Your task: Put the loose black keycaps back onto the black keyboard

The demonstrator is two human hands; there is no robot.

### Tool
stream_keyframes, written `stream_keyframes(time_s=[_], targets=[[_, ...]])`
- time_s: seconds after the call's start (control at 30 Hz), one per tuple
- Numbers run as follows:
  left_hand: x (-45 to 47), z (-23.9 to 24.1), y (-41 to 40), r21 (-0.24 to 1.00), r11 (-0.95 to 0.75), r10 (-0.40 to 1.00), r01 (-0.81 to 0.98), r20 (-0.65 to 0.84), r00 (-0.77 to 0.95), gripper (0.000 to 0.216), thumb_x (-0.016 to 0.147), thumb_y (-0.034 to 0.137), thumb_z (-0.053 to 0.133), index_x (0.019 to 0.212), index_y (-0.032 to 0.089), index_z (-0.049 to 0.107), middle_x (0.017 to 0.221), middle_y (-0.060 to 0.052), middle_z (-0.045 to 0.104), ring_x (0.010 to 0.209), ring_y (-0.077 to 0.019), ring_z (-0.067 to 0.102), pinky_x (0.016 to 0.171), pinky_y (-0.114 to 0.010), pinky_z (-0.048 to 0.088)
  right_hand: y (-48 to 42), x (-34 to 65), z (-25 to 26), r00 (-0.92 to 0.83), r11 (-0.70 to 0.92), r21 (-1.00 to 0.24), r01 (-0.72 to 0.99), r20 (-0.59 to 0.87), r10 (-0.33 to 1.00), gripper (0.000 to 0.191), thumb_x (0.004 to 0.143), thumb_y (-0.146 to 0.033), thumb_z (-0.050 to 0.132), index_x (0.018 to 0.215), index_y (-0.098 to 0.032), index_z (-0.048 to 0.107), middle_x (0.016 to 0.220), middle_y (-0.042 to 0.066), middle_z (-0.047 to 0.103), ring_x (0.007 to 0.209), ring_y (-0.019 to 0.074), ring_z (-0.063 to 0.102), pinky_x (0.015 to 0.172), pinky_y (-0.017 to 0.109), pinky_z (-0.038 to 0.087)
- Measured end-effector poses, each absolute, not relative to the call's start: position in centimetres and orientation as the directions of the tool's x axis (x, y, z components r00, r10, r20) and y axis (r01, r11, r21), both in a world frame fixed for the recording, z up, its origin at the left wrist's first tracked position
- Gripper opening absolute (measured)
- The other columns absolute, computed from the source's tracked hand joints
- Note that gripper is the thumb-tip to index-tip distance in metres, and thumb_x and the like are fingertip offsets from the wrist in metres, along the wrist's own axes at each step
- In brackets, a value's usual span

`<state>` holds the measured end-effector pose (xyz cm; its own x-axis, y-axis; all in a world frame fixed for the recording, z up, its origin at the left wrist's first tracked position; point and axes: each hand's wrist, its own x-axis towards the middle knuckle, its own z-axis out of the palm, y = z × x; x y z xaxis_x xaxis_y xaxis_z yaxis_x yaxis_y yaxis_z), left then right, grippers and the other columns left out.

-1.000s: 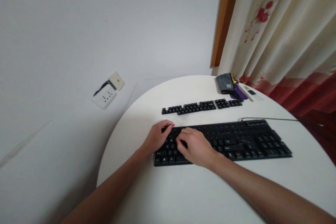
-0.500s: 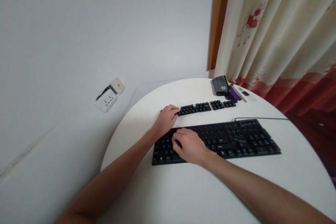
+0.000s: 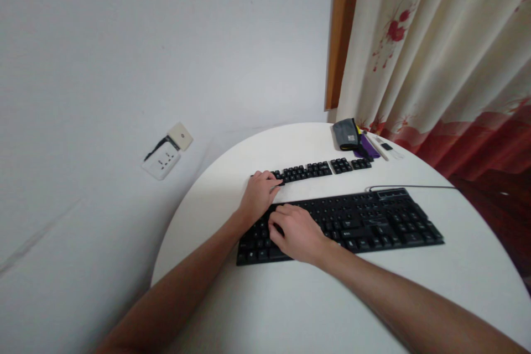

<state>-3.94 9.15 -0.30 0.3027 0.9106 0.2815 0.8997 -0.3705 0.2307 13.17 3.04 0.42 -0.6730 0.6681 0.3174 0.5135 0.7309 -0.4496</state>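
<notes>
A black keyboard (image 3: 348, 221) lies on the round white table (image 3: 298, 304). Behind it, loose black keycaps (image 3: 318, 169) stand in a row of several blocks. At the left end of that row, my left hand (image 3: 258, 191) has its fingers bent over the keycaps, thumb stretched to the right against one of them. Its fingertips are partly hidden. My right hand (image 3: 296, 232) rests on the left half of the keyboard, fingers curled in and thumb near the index finger. Whatever may lie between those fingertips is hidden.
A grey pouch (image 3: 345, 134), a purple cloth (image 3: 368, 147) and a white stick-like item (image 3: 378, 148) lie at the back right. The keyboard's cable (image 3: 415, 186) runs off to the right edge. A wall socket (image 3: 162, 160) is at left, a curtain (image 3: 435, 55) at right.
The view has shifted slightly. My left hand's fingers have drawn in a little, and the thumb now points out to the right. My right hand stays curled on the keyboard.
</notes>
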Motion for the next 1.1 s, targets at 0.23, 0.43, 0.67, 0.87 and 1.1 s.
stream_keyframes(time_s=[0.23,0.43,0.67,0.87,1.1], targets=[[-3.9,0.0,8.1,0.218,-0.373,0.914,0.902,0.256,0.316,0.021,0.086,0.02,0.062,0.103,0.024,0.074,0.102,-0.005,0.066,0.096,-0.0241,0.054,0.088,-0.04,0.042,2.9,13.0,0.4,-0.662,0.708,-0.5,0.498,0.309,0.683,0.014,0.09,-0.019,0.052,0.08,-0.018,0.063,0.082,0.004,0.064,0.083,0.0172,0.057,0.079,0.029,0.041],[-4.3,0.1,8.3,0.22,-0.368,0.909,0.903,0.287,0.301,0.026,0.086,0.02,0.062,0.111,0.022,0.07,0.107,-0.006,0.068,0.097,-0.0242,0.057,0.091,-0.041,0.042,4.8,14.0,1.2,-0.411,0.535,-0.566,0.628,0.343,0.845,0.018,0.091,-0.016,0.049,0.086,-0.018,0.066,0.087,0.007,0.065,0.088,0.0204,0.055,0.082,0.033,0.042],[-4.0,-0.2,8.3,0.292,-0.42,0.9,0.859,0.254,0.354,0.016,0.087,0.018,0.06,0.096,0.021,0.073,0.098,-0.006,0.072,0.095,-0.0229,0.06,0.093,-0.041,0.043,7.0,15.0,0.0,-0.412,0.519,-0.517,0.681,0.315,0.855,0.032,0.091,-0.014,0.044,0.116,-0.013,0.065,0.118,0.012,0.062,0.109,0.0244,0.049,0.095,0.038,0.041],[-3.6,0.2,7.9,0.312,-0.455,0.888,0.834,0.229,0.399,0.017,0.087,0.015,0.059,0.094,0.021,0.073,0.098,-0.006,0.072,0.092,-0.0217,0.061,0.091,-0.039,0.044,6.5,14.9,-0.6,-0.568,0.616,-0.422,0.665,0.249,0.784,0.037,0.097,-0.027,0.041,0.128,-0.014,0.056,0.148,0.011,0.044,0.118,0.0285,0.043,0.097,0.046,0.041],[-3.6,0.5,7.6,0.296,-0.417,0.905,0.86,0.221,0.363,0.012,0.083,0.015,0.065,0.089,0.021,0.073,0.093,-0.004,0.072,0.089,-0.0223,0.061,0.086,-0.036,0.045,6.3,15.0,-0.4,-0.583,0.629,-0.434,0.645,0.251,0.772,0.035,0.099,-0.028,0.04,0.126,-0.017,0.058,0.141,0.01,0.052,0.118,0.0276,0.044,0.095,0.046,0.041]])
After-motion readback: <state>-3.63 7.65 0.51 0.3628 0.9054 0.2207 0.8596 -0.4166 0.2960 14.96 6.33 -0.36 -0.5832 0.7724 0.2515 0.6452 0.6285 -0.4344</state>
